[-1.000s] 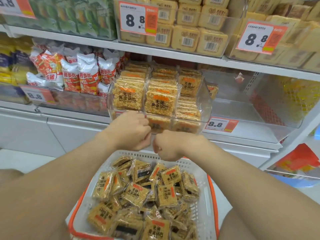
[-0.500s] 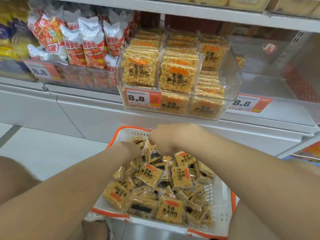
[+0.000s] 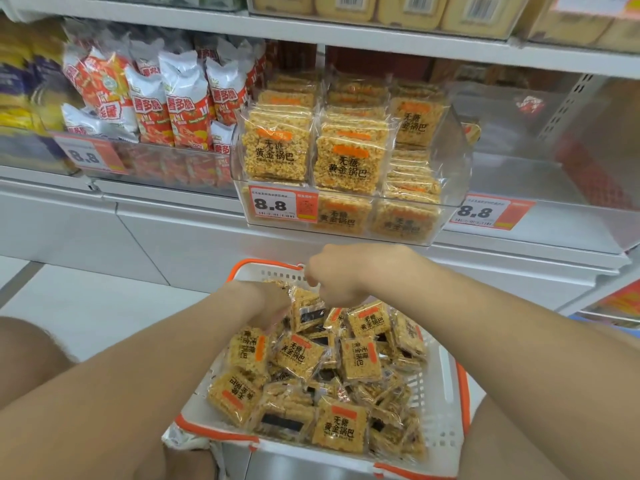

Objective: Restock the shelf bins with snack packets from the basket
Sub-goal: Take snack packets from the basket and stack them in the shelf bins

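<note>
Head view: snack packets (image 3: 298, 355) in basket (image 3: 446, 393) hide left hand's (image 3: 273, 306) fingers.

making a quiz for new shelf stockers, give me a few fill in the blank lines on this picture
1. The right hand pinches a yellow rice-cracker packet over the white plastic basket with the ___ rim.
2. The price tag on the clear plastic shelf bin reads ___.
3. The red-and-white snack bags stand to the bin's ___.
Missing words: orange; 8.8; left
</note>
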Demonstrator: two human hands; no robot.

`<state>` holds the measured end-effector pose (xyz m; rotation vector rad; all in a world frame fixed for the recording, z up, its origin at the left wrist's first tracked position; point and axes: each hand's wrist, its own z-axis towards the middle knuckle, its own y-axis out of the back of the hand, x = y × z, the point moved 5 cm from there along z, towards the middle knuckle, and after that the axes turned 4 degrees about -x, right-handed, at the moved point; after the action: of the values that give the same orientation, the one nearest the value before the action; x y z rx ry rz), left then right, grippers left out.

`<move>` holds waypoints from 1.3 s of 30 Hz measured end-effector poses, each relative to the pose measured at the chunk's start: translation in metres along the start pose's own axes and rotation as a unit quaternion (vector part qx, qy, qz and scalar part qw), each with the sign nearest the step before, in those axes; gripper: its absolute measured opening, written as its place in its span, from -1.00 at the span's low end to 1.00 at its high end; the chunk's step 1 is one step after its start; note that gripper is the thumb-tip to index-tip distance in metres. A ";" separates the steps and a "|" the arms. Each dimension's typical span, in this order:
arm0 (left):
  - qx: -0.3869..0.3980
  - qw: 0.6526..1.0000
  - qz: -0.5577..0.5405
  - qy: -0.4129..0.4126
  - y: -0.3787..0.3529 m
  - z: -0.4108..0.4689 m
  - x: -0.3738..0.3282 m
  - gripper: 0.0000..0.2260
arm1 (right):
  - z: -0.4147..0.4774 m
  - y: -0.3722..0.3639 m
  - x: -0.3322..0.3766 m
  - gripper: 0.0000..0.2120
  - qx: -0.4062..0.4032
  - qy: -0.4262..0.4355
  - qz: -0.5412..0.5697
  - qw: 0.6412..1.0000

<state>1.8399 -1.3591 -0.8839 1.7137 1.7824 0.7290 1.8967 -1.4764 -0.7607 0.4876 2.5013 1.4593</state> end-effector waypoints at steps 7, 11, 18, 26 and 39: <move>-0.231 0.930 -0.261 -0.117 0.077 -0.028 -0.024 -0.92 | -0.037 0.021 -0.031 -0.88 -0.031 -0.047 0.010 0.998; -0.291 0.848 -0.411 -0.168 0.119 -0.067 -0.041 -0.98 | -0.059 0.029 -0.058 -0.79 -0.080 -0.084 0.036 0.993; -0.329 0.705 -0.612 -0.145 0.147 -0.098 -0.037 -0.89 | -0.097 0.062 -0.084 -0.74 -0.236 -0.087 0.173 0.952; -0.373 0.687 -0.606 -0.144 0.168 -0.113 -0.048 -0.89 | -0.110 0.071 -0.089 -0.66 -0.321 -0.089 0.225 0.916; -0.658 0.733 -0.163 -0.055 0.225 -0.123 -0.071 -0.61 | -0.145 0.112 -0.144 -0.82 -0.671 -0.178 0.146 0.705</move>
<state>1.9106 -1.4225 -0.6351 0.4260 0.8826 1.2347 2.0009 -1.5965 -0.5901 0.7033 0.6044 2.4428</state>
